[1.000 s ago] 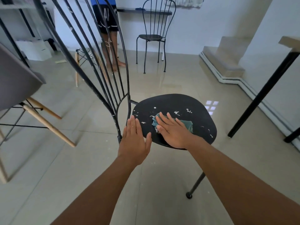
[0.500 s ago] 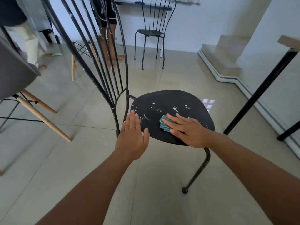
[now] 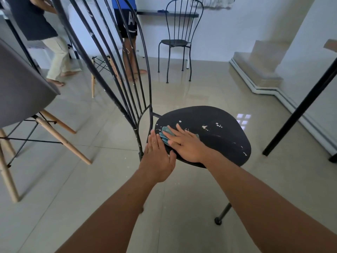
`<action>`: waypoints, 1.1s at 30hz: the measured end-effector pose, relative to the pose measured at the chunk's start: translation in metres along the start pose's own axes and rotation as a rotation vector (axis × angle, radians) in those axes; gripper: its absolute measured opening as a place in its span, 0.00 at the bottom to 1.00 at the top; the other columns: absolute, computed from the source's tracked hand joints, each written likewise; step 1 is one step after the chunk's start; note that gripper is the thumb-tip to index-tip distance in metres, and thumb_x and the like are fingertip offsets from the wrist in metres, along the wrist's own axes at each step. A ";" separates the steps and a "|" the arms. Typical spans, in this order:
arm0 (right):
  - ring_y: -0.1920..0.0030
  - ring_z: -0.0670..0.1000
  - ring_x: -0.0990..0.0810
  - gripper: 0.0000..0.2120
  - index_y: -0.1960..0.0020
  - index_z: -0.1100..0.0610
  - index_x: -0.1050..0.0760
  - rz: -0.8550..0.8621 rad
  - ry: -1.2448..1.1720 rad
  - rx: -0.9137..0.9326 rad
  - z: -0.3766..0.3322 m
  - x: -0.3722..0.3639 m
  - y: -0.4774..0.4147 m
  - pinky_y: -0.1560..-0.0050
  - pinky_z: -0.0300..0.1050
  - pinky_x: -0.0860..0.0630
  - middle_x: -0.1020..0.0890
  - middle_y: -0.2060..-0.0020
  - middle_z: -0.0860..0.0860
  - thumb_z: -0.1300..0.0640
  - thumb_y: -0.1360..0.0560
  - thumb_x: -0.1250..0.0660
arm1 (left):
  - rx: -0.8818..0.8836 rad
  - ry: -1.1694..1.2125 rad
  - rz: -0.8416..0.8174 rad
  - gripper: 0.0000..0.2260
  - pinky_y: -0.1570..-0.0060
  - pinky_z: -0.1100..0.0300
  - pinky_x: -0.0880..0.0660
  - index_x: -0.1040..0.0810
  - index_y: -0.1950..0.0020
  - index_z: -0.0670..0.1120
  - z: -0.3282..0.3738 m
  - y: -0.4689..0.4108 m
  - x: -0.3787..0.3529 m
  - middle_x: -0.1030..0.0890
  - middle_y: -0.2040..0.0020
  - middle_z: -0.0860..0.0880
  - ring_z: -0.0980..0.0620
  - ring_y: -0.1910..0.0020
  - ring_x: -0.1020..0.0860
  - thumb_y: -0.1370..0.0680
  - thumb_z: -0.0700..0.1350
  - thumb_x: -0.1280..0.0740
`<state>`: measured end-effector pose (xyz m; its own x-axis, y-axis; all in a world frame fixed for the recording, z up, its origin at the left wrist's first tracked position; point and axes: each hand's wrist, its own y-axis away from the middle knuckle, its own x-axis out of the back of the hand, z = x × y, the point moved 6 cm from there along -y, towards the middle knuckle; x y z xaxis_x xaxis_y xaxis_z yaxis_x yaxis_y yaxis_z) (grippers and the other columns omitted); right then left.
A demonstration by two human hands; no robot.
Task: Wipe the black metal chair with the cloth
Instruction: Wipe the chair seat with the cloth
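A person leans over the black metal chair (image 3: 218,137) on a glossy tiled floor (image 3: 209,92), both bare forearms reaching forward and down to its round seat. The right hand (image 3: 186,146) lies palm down on a folded teal cloth (image 3: 165,133), its fingers (image 3: 172,130) straight and slightly fanned, pressing the cloth flat against the seat rather than curling around it. The cloth sits at the back left part of the seat, close to where the curved backrest bars (image 3: 127,92) join it, and shows beyond the fingertips and at the far side of the hand. The left hand (image 3: 157,160) is flat as well, fingers straight and held together, thumb spread toward the right wrist; it rests at the seat's near left edge, fingertips just beside the cloth, and grips nothing. White specks (image 3: 205,127) dot the seat to the right of the cloth. Behind, a second black chair (image 3: 179,41) stands by the wall, and two people (image 3: 127,33) stand barefoot beyond the backrest. A grey chair (image 3: 21,88) with wooden legs is at left.
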<state>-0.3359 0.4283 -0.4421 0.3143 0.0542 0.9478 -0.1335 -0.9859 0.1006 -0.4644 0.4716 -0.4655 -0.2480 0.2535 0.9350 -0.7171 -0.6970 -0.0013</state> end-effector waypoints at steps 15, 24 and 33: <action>0.14 0.56 0.67 0.27 0.14 0.37 0.58 0.035 0.107 -0.258 0.066 0.010 0.011 0.15 0.58 0.62 0.60 0.12 0.50 0.38 0.12 0.59 | -0.047 0.033 -0.031 0.36 0.16 0.45 0.55 0.63 0.16 0.39 -0.006 -0.003 -0.003 0.68 0.16 0.42 0.44 0.16 0.65 0.15 0.58 0.54; 0.16 0.44 0.67 0.29 0.14 0.37 0.63 -0.038 0.062 -0.063 0.056 0.002 0.081 0.18 0.47 0.64 0.63 0.14 0.39 0.34 0.12 0.60 | -0.292 -0.024 0.142 0.33 0.16 0.47 0.55 0.57 0.14 0.42 0.038 -0.022 0.007 0.61 0.14 0.45 0.48 0.16 0.66 0.14 0.60 0.57; 0.14 0.54 0.65 0.32 0.12 0.45 0.60 0.067 0.075 -0.508 0.146 0.033 0.061 0.15 0.57 0.61 0.61 0.13 0.49 0.37 0.13 0.61 | -0.236 -0.179 0.097 0.37 0.16 0.46 0.54 0.57 0.14 0.41 0.053 -0.022 -0.020 0.58 0.14 0.42 0.45 0.15 0.62 0.16 0.65 0.60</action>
<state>-0.1962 0.3469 -0.4491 0.2240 0.0232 0.9743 -0.5966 -0.7873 0.1559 -0.4092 0.4459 -0.4650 -0.2191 0.0565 0.9741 -0.8324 -0.5317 -0.1564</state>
